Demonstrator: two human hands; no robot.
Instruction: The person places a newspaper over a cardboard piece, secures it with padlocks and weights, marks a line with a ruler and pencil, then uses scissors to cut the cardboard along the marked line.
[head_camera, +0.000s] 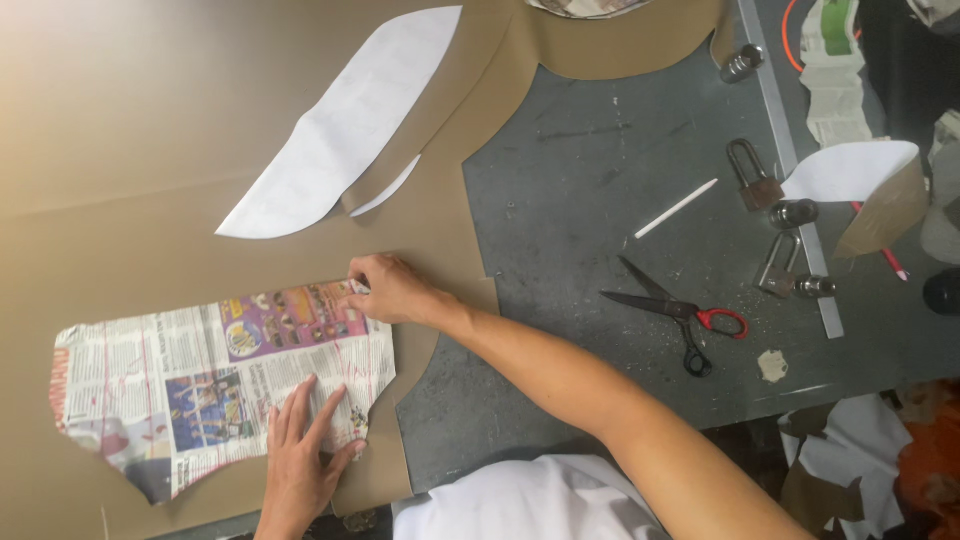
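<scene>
- The left hand lies flat, fingers spread, pressing on the lower right part of a newspaper pattern; it grips nothing.
- The right hand rests on the pattern's upper right corner, fingertips curled down onto the paper's edge; whether it pinches the edge or only presses it cannot be told.
- The two hands are apart, one at each end of the pattern's right side.
- The newspaper pattern lies flat on a large brown sheet that covers the left of the grey table.
- A white paper pattern, long and curved, lies on the brown sheet above the hands, well apart from them.
- Scissors with red and black handles lie open on the bare table to the right of the right forearm.
- A white stick lies above the scissors.
- Two padlocks and sit near the table's right edge.
</scene>
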